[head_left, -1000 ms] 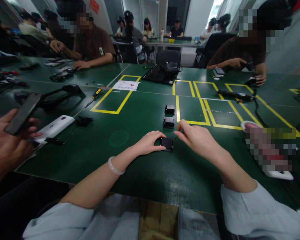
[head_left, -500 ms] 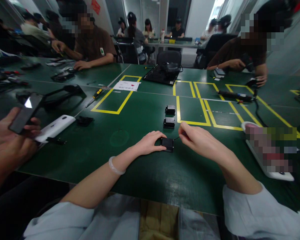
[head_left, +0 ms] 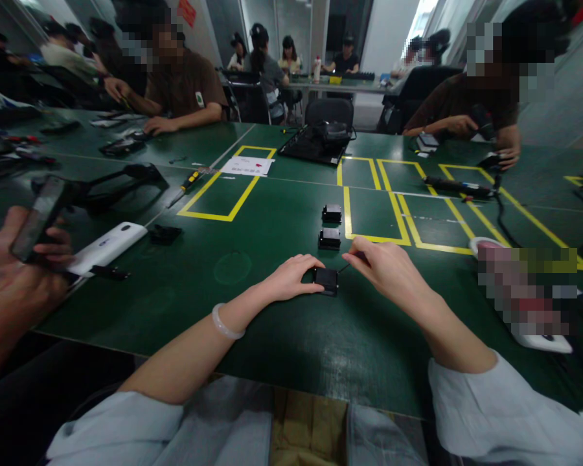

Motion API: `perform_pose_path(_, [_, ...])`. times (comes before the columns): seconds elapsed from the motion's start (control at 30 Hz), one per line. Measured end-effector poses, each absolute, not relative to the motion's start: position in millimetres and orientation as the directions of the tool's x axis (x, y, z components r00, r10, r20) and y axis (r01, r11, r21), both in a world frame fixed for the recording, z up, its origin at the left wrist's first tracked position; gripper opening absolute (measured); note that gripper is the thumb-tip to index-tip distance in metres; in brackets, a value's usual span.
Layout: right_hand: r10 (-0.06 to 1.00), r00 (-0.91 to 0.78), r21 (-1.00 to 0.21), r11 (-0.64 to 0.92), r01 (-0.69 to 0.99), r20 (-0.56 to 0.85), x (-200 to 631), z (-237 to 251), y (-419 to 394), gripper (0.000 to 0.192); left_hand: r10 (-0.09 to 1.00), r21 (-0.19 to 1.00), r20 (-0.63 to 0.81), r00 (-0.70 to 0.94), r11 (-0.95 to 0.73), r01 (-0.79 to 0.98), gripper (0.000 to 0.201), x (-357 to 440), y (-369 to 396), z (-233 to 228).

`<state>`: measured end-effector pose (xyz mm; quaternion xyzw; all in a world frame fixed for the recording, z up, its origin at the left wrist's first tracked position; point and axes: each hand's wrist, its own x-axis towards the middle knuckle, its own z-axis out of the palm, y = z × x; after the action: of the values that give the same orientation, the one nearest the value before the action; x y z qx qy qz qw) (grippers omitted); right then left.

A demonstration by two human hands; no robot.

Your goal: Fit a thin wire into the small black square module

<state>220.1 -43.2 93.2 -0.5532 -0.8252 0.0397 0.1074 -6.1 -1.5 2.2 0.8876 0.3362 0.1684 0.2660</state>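
Note:
My left hand (head_left: 290,278) pinches a small black box-shaped part (head_left: 326,281) between thumb and fingers from its left side, holding it on the green table (head_left: 272,343). To the right of it, my right hand (head_left: 386,264) is closed, fingertips together, around a thin dark rod-like tool (head_left: 342,267). This rod points down and left to the part's right side; whether it touches cannot be made out. Just beyond my hands, two similar black parts with grey tops stand in a column, a nearer block (head_left: 329,238) and a farther block (head_left: 331,213).
At left, another person's hand (head_left: 10,259) holds a phone (head_left: 39,217) above a white device (head_left: 107,246). A screwdriver (head_left: 189,183) and a paper sheet (head_left: 247,166) lie farther back. Yellow tape (head_left: 379,239) outlines rectangles. A white-rimmed tray (head_left: 548,342) lies right.
My right hand has shifted slightly to the left, and its wrist has turned a little. My left hand and the part stay put. The neighbour's phone has tilted and moved left.

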Motion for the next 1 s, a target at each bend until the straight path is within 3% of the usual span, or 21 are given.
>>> perform_pose_path(0.17, [0.93, -0.343, -0.219, 0.365, 0.905, 0.133, 219.5, 93.0, -43.3, 0.024, 0.691, 0.586, 0.116, 0.714, -0.628, 0.512, 0.039, -5.9, -1.4, 2.7])
perform_pose_path(0.4, [0.953, -0.28, 0.044, 0.277, 0.96, 0.117, 212.5, 93.6, -43.5, 0.038, 0.69, 0.595, 0.126, 0.712, -0.627, 0.502, 0.039, -6.6, -0.5, -0.3])
perform_pose_path(0.53, [0.953, -0.288, 0.079, 0.281, 0.956, 0.093, 211.4, 95.1, -44.5, 0.042, 0.693, 0.593, 0.125, 0.71, -0.626, 0.507, 0.039, -6.5, -0.6, -0.5])
perform_pose_path(0.63, [0.956, -0.284, 0.056, 0.28, 0.958, 0.074, 212.3, 95.2, -44.2, 0.035, 0.694, 0.591, 0.121, 0.71, -0.625, 0.51, 0.039, -6.2, -0.8, 0.8])
perform_pose_path(0.83, [0.923, -0.374, -0.115, 0.383, 0.917, 0.087, 216.5, 96.2, -46.4, 0.018, 0.692, 0.586, 0.113, 0.713, -0.626, 0.515, 0.039, -5.9, -1.3, 2.4])
perform_pose_path(1.0, [0.914, -0.391, -0.153, 0.404, 0.902, 0.105, 218.7, 96.0, -47.9, 0.014, 0.695, 0.592, 0.121, 0.708, -0.623, 0.511, 0.039, -5.7, -0.8, 0.2])
